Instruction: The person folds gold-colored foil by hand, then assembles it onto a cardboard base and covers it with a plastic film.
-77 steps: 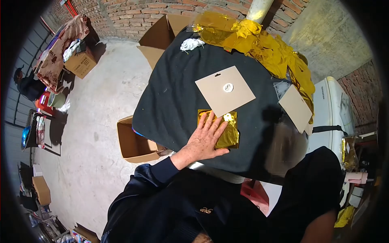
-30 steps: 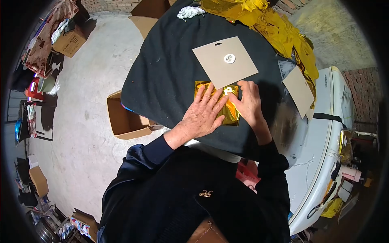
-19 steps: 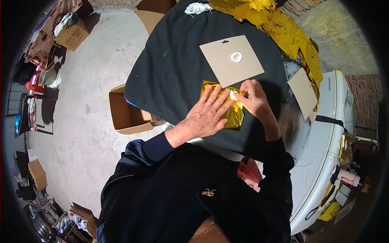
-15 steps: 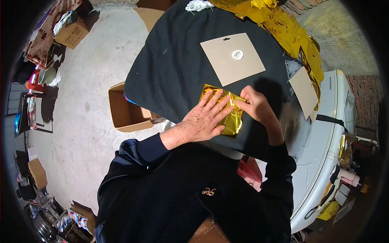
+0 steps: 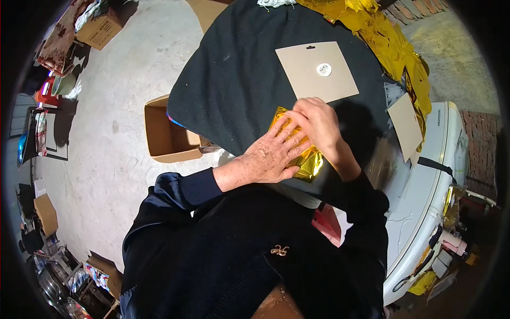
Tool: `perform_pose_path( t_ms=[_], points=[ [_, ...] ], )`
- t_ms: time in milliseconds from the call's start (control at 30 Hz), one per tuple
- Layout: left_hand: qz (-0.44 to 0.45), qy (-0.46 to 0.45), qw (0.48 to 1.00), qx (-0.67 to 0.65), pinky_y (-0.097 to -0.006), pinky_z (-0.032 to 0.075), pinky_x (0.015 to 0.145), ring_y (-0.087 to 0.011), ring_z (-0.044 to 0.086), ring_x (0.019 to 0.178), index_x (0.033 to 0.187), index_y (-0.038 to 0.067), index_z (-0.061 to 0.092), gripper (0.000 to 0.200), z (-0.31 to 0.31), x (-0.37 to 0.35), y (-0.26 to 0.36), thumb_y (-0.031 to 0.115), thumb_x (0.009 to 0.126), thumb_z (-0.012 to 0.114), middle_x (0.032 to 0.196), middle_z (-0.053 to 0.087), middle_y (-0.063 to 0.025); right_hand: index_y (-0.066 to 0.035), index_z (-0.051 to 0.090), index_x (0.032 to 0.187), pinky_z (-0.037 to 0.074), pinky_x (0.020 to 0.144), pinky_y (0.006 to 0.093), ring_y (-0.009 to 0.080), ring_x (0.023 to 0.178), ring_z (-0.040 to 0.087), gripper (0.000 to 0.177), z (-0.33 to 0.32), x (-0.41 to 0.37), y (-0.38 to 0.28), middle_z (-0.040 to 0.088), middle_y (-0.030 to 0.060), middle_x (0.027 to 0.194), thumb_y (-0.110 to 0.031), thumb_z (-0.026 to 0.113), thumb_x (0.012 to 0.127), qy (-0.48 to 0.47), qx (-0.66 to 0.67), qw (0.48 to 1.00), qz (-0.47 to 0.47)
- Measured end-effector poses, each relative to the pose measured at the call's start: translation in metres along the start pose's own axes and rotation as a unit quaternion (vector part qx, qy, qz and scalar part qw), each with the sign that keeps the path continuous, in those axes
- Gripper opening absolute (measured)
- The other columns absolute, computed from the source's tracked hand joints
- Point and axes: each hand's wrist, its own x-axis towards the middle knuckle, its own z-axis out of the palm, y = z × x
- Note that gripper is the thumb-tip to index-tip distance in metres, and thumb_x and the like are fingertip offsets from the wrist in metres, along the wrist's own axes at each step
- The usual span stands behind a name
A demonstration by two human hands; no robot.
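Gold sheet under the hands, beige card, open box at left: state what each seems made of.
Gold sheet looks like metallized plastic film, mirror-glossy, from its sharp highlights and creases; metal foil is possible. Beige card seems matte paperboard: flat, with a cut hang slot. Open box appears dull brown cardboard, by its thin tan edges.

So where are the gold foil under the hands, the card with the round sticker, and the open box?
Gold foil (image 5: pixel 309 166): head view, its uncovered lower part.
Card (image 5: pixel 309 75): head view, its plain face.
Open box (image 5: pixel 158 127): head view, its inner wall.
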Motion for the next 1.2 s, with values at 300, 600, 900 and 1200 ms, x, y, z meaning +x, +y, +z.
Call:
perform_pose_path(
  t_ms=[300,600,900,1200],
  points=[
    [0.001,0.007,1.0,0.01,-0.0589,0.0,0.134,-0.0409,0.013,0.165,0.168,0.016,0.036,0.073,0.0,0.0,-0.001,0.055,0.107,0.043,0.174,0.029,-0.0172,-0.005,0.073,0.078,0.057,0.066,0.0443,0.0336,0.067,0.072,0.044,0.008,0.045,-0.008,0.072,0.0139,0.071,-0.045,0.073,0.098,-0.161,-0.107,0.978,0.079],
    [-0.002,0.021,1.0,-0.008,-0.0571,0.008,0.134,-0.04,0.018,0.164,0.165,0.014,0.041,0.076,-0.01,0.0,0.002,0.05,0.101,0.059,0.174,0.029,-0.0167,-0.006,0.069,0.079,0.05,0.06,0.0465,0.0382,0.067,0.068,0.044,-0.036,0.001,0.026,0.066,0.0159,0.069,-0.047,0.077,0.093,-0.1,-0.033,0.989,0.1],
    [-0.001,0.019,1.0,0.001,-0.0574,0.01,0.134,-0.0401,0.02,0.163,0.166,0.015,0.039,0.078,-0.007,0.0,0.003,0.051,0.1,0.058,0.174,0.03,-0.0161,-0.008,0.068,0.092,0.053,0.074,0.0456,0.0328,0.083,0.069,0.028,-0.07,-0.083,0.046,0.071,0.0106,0.087,-0.033,0.079,0.092,-0.106,-0.043,0.951,0.288],
    [0.003,0.033,0.999,0.01,-0.0584,0.011,0.134,-0.0405,0.02,0.163,0.166,0.012,0.038,0.077,-0.008,0.0,0.002,0.051,0.102,0.055,0.173,0.031,-0.0177,-0.001,0.061,0.109,0.054,0.084,0.047,0.0408,0.096,0.062,0.057,-0.037,-0.08,0.017,0.062,0.0202,0.102,-0.037,0.092,0.079,-0.011,-0.02,0.997,0.071]
  ],
)
